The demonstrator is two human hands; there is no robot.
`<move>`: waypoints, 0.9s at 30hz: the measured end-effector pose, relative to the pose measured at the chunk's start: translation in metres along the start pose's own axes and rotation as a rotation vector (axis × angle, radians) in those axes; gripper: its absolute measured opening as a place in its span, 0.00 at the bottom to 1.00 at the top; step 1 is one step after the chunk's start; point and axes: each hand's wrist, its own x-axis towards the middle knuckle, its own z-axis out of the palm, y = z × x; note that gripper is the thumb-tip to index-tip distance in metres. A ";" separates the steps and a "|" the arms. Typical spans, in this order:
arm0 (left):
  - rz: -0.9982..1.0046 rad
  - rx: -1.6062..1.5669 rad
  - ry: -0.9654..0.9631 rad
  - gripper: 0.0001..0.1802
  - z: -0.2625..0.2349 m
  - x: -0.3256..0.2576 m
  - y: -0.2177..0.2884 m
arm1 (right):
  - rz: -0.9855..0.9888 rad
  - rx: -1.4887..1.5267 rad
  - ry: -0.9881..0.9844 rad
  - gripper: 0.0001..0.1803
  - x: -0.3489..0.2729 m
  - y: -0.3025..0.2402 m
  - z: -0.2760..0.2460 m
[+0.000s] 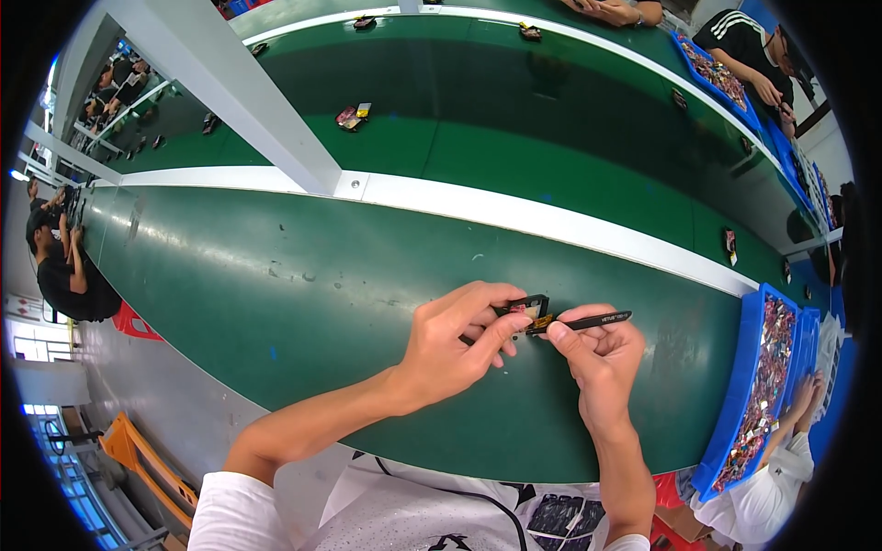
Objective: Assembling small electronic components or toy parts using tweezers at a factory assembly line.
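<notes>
Over the green surface point(340, 303), the left hand point(459, 335) is pinching a small black case point(533, 309) in a narrow grip, with the thumb pressing against it. The case is staying just off the view's centre, toward four o'clock. At four o'clock from the case, the right hand point(602, 354) is holding black tweezers point(597, 320) in a tight grip; their rear end is pointing to three o'clock. Whether their tips are touching the case, I cannot tell. A blue tray point(740, 367), at four o'clock from the hands, is carrying many small colourful parts point(767, 358).
</notes>
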 end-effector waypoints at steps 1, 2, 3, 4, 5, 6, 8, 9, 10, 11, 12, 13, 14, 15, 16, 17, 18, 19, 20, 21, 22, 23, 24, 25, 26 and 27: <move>-0.005 -0.003 -0.006 0.09 0.000 0.000 0.000 | 0.002 0.004 -0.005 0.06 0.000 0.000 -0.001; -0.010 -0.006 -0.012 0.09 0.000 0.000 0.000 | 0.002 0.004 -0.004 0.06 0.000 0.001 -0.001; -0.010 -0.007 -0.013 0.09 -0.001 0.000 0.001 | -0.007 0.000 -0.003 0.06 0.000 0.001 -0.002; -0.085 -0.082 -0.041 0.11 -0.002 0.001 0.003 | -0.016 -0.005 -0.002 0.06 0.000 0.001 -0.002; -0.159 -0.157 -0.067 0.12 -0.003 0.002 0.005 | -0.016 -0.004 -0.003 0.06 0.000 0.002 -0.003; -0.159 -0.156 -0.066 0.12 -0.004 0.003 0.004 | -0.059 -0.041 -0.016 0.06 0.000 0.003 -0.006; -0.263 -0.294 -0.111 0.16 -0.006 0.004 0.001 | -0.102 -0.077 -0.028 0.07 -0.001 0.007 -0.007; -0.263 -0.295 -0.112 0.16 -0.006 0.005 0.001 | -0.177 -0.085 -0.014 0.07 -0.001 0.010 -0.007; -0.285 -0.314 -0.133 0.16 -0.007 0.005 0.001 | -0.253 -0.093 0.000 0.08 -0.001 0.012 -0.007; -0.307 -0.331 -0.152 0.17 -0.007 0.006 0.001 | -0.253 -0.093 -0.001 0.08 -0.001 0.014 -0.006; -0.307 -0.331 -0.151 0.17 -0.008 0.006 0.001 | -0.333 -0.116 0.015 0.07 -0.001 0.015 -0.005; -0.306 -0.347 -0.160 0.17 -0.008 0.007 0.001 | -0.413 -0.138 0.031 0.07 -0.001 0.016 -0.004; -0.306 -0.363 -0.169 0.17 -0.008 0.007 0.001 | -0.412 -0.138 0.031 0.07 0.000 0.017 -0.005; -0.307 -0.364 -0.169 0.17 -0.008 0.008 0.002 | -0.437 -0.156 0.016 0.07 0.000 0.017 -0.005; -0.316 -0.366 -0.181 0.17 -0.009 0.008 0.002 | -0.463 -0.174 0.000 0.06 0.001 0.018 -0.006; -0.326 -0.367 -0.193 0.17 -0.010 0.008 0.003 | -0.462 -0.175 0.000 0.06 0.001 0.018 -0.006; -0.326 -0.367 -0.193 0.17 -0.010 0.008 0.003 | -0.472 -0.177 -0.006 0.06 0.002 0.018 -0.006; -0.318 -0.374 -0.200 0.17 -0.011 0.008 0.003 | -0.482 -0.179 -0.013 0.06 0.002 0.019 -0.006; -0.310 -0.380 -0.206 0.17 -0.011 0.008 0.003 | -0.482 -0.179 -0.013 0.06 0.001 0.019 -0.006; -0.311 -0.380 -0.206 0.17 -0.011 0.008 0.003 | -0.487 -0.191 -0.016 0.06 0.000 0.019 -0.006; -0.306 -0.375 -0.207 0.17 -0.011 0.008 0.004 | -0.493 -0.204 -0.018 0.06 0.000 0.019 -0.006; -0.301 -0.370 -0.208 0.17 -0.010 0.008 0.005 | -0.492 -0.203 -0.018 0.06 0.000 0.019 -0.006; -0.301 -0.369 -0.207 0.17 -0.010 0.008 0.005 | -0.501 -0.204 -0.020 0.06 0.000 0.019 -0.006; -0.292 -0.365 -0.204 0.17 -0.010 0.008 0.005 | -0.509 -0.204 -0.022 0.06 0.000 0.019 -0.006; -0.282 -0.360 -0.200 0.17 -0.010 0.008 0.005 | -0.509 -0.204 -0.022 0.06 0.000 0.019 -0.006; -0.283 -0.360 -0.201 0.17 -0.010 0.008 0.005 | -0.513 -0.199 -0.023 0.06 0.001 0.020 -0.006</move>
